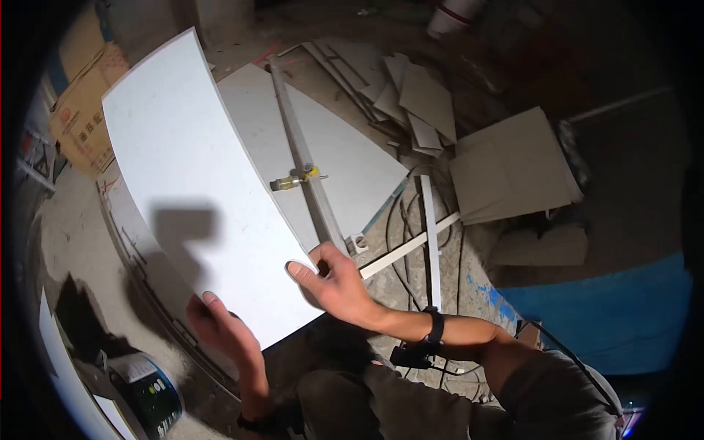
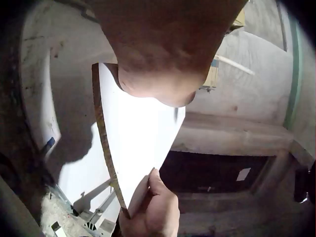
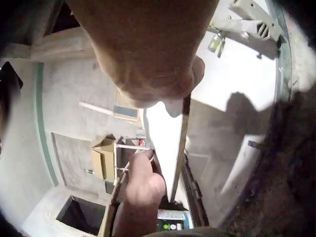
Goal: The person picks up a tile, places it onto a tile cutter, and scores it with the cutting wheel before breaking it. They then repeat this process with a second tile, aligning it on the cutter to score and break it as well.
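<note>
A long white panel (image 1: 198, 169) is held up and tilted in the head view, the shadow of something boxy falling on its face. My left hand (image 1: 226, 330) grips its lower left edge, thumb on the white face. On the right edge near the bottom corner, my right hand (image 1: 341, 290) pinches the panel, thumb on the face and fingers behind. The left wrist view shows the panel (image 2: 138, 133) edge-on with a brown rim and the right hand (image 2: 155, 212) at its far end. In the right wrist view the left hand (image 3: 143, 185) lies along the panel (image 3: 165, 143).
Behind lies a large white board (image 1: 330, 139) with a metal bar (image 1: 293, 139) and a yellow-green tool (image 1: 286, 182) on it. Board offcuts (image 1: 425, 99), a cardboard box (image 1: 88, 110), crossed strips (image 1: 430, 242), cables and a paint bucket (image 1: 150, 396) stand or lie around.
</note>
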A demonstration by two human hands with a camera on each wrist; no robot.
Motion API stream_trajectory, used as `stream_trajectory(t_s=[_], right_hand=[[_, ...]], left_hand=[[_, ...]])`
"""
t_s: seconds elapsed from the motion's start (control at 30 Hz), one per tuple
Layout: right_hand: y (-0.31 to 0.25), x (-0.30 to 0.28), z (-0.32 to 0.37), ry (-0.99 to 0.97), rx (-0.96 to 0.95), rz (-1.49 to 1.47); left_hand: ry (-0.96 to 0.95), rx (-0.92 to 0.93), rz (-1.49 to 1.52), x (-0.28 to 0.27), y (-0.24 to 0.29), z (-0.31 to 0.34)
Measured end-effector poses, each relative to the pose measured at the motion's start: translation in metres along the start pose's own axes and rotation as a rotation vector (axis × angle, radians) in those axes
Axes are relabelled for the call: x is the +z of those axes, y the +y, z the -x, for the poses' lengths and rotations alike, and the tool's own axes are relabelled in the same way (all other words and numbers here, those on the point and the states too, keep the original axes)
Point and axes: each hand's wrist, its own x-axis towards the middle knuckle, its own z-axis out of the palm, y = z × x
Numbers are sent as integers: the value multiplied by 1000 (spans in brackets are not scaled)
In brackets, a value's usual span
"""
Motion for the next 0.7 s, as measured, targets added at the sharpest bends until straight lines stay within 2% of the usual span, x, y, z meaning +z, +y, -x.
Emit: stream_trajectory(t_s=[0.07, 0.1, 0.13, 0.2, 0.27, 0.33, 0.37, 0.4, 0.47, 0.53, 0.57, 0.63, 0.7], right_hand=[[-11, -28, -5, 168, -39, -3], [-17, -42, -5, 246, 12, -143], [-28, -63, -3, 305, 28, -137], [-31, -102, 6, 427, 7, -164], [-32, -146, 19, 497, -29, -135], [-30, -196, 39, 560, -28, 35], [-26, -218, 51, 581, -40, -43], [-26, -240, 67, 606, -13, 69], [-31, -272, 92, 674, -77, 221], [-25, -308, 121, 747, 12, 437], [-20, -321, 135, 751, 14, 443], [-3, -341, 161, 798, 156, 670], [12, -352, 186, 827, 212, 720]], left_hand=[[-80, 183, -10, 20, 11, 12], [-156, 172, 140, 33, 20, 20], [-231, 157, 291, 48, 35, 29], [-328, 255, 451, 74, 62, 53], [-495, 303, 302, 83, 68, 66], [-784, 468, 185, 90, 89, 63], [-847, 473, 133, 91, 91, 62], [-907, 479, 83, 91, 93, 60], [-939, 483, 49, 82, 87, 51], [-919, 413, 22, 72, 78, 44], [-904, 403, 15, 67, 70, 40], [-873, 343, 28, 54, 45, 33], [-840, 252, 9, 40, 30, 27]])
